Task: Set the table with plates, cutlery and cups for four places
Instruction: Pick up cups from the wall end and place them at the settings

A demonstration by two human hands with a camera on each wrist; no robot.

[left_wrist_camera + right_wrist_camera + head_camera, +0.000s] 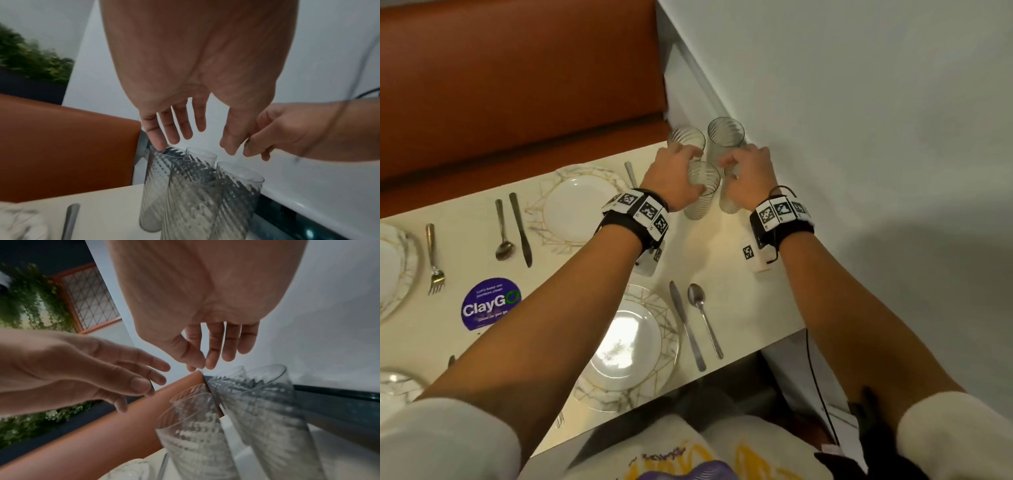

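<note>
1. Head view. A cream table [726,246] is seen from above, set against a white wall [859,102] and an orange bench [517,85]. Four ribbed glasses [702,192] are grouped upright at the far corner beside the wall. The left hand [671,178] and the right hand [750,174] are held over the glasses; whether anything is grasped cannot be told here. A near plate [626,346] is flanked on its right by a knife [686,329] and a spoon [703,315]. A far plate [578,205] is shown with a second spoon [502,229] and a second knife [521,229] to its left. A fork [434,260] and a purple sticker [491,303] lie further left.

2. Left wrist view. The left hand [185,113] is shown with fingers [170,128] straight and spread; one fingertip appears to touch the rim of a glass. The glasses [185,194] stand touching one another. The right hand [287,129] is seen at the side with fingers loosely bent, gripping nothing.

3. Right wrist view. The right hand [205,337] is shown above the glasses [246,418], its fingers [230,344] relaxed and apart, with nothing held. The left hand [92,369] is seen opened, close to the rims.
</note>
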